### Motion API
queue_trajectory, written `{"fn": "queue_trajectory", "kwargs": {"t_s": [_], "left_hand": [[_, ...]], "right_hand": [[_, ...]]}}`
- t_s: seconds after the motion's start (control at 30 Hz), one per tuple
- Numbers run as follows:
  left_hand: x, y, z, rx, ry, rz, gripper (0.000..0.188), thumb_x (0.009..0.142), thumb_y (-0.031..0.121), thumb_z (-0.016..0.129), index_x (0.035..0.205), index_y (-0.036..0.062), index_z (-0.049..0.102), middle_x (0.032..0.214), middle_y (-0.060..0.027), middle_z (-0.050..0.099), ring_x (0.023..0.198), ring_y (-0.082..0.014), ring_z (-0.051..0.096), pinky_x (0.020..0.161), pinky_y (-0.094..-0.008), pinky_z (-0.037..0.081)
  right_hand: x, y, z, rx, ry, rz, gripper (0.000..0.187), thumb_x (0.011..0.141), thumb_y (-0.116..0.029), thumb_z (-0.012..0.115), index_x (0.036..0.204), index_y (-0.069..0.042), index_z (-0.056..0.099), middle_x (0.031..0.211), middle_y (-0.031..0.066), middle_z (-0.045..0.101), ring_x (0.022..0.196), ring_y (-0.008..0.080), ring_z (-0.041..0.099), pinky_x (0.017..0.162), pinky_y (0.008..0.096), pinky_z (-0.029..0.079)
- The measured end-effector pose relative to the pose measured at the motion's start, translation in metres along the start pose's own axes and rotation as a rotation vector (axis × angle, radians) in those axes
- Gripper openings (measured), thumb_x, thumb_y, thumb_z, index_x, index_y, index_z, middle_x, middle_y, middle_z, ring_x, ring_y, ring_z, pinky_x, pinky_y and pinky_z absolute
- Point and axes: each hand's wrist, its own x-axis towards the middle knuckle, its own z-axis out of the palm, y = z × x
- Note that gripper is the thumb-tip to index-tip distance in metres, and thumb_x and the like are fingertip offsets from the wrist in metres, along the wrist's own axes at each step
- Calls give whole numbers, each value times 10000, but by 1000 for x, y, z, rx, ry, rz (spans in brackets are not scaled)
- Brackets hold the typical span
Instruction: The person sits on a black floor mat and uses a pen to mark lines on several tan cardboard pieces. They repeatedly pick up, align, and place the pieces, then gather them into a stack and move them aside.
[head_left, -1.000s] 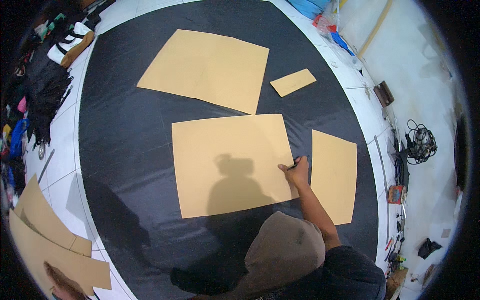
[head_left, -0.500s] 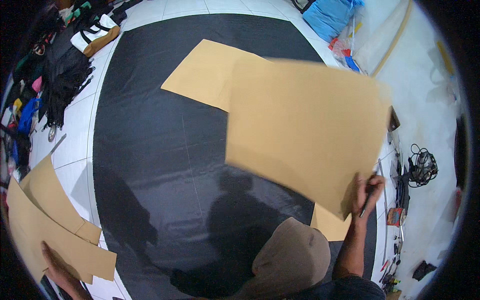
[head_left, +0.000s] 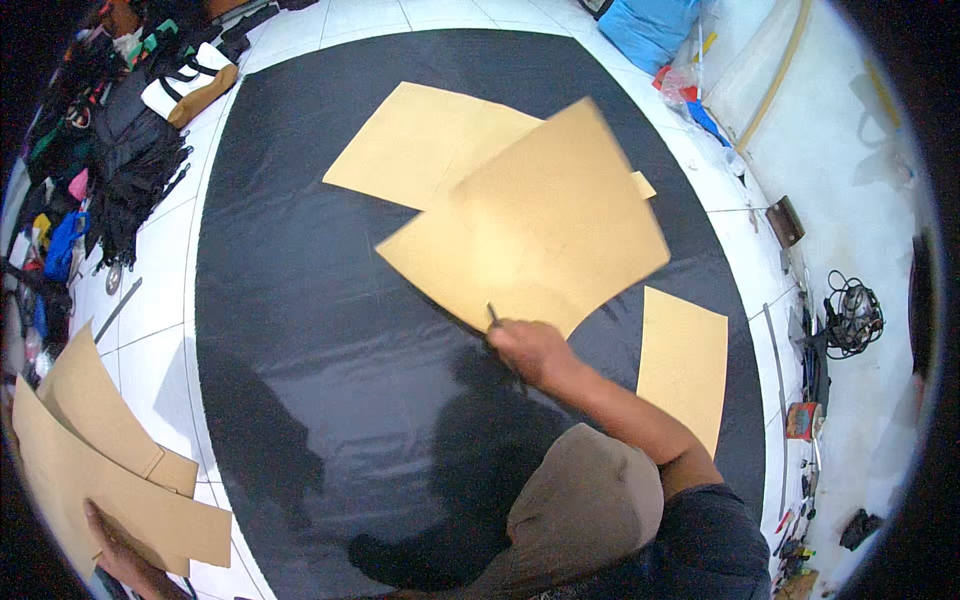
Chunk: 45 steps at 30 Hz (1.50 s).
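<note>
My right hand (head_left: 533, 352) is closed on the near edge of a large tan paper sheet (head_left: 540, 215). The same hand grips a thin dark pen-like tool (head_left: 493, 315). That sheet hangs tilted over the black cloth (head_left: 300, 320) and covers part of another tan sheet (head_left: 400, 150) lying behind it. A narrower tan piece (head_left: 685, 365) rests on the cloth to the right. At the lower left, my left hand (head_left: 120, 545) is closed on several overlapping tan paper pieces (head_left: 100, 460), with its thumb on top and its other fingers hidden underneath.
White floor tiles (head_left: 150, 350) border the cloth. Dark clothing (head_left: 130, 170) and a white-and-brown bag (head_left: 190, 85) lie at the far left. A blue bag (head_left: 650, 35) stands far right, with coiled cable (head_left: 853, 315) and small tools along the right wall. A brown cap (head_left: 590, 490) fills the lower middle.
My right hand has swung left with the large sheet, which has turned and uncovered the narrower piece at the right. My left hand and its pieces have barely moved.
</note>
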Motion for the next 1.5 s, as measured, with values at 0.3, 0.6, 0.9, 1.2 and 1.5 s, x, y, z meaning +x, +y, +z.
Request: {"fn": "queue_trajectory", "kwargs": {"t_s": [0.3,0.6,0.9,1.2,1.5], "left_hand": [[-7,22,8,-122,-13,-123,530,865,364,658,1156,-74,585,1154,-144,600,961,-218,606,842,-335,499],[-18,58,34,-149,-12,-140,508,893,362,617,1165,-66,595,1167,-129,601,983,-198,604,847,-323,499],[-23,66,41,-81,21,-195,434,948,299,515,1245,-11,580,1205,-136,591,1024,-200,590,905,-326,468],[-12,38,26,-63,11,-72,461,939,334,517,1241,-9,584,1216,-134,587,1028,-200,589,904,-327,472],[-14,55,42,-145,11,-173,472,896,319,613,1191,-49,594,1177,-148,602,962,-219,621,848,-331,505]], "right_hand": [[-42,-96,103,389,-257,192,255,863,-201,548,1064,-54,494,975,183,582,915,372,600,719,477,507],[-63,-49,96,245,-54,112,455,764,-373,724,1029,-55,535,1276,191,493,1162,393,483,1004,491,370],[-112,-71,69,225,-275,436,463,802,-410,685,1054,-44,554,1201,158,542,1095,334,518,916,465,381],[-119,-72,76,411,-142,463,323,859,-251,628,1108,-52,574,1016,133,597,964,314,563,827,421,405],[-74,23,76,597,300,580,259,876,-190,600,1064,-15,628,986,170,651,904,300,628,800,373,487]]}}
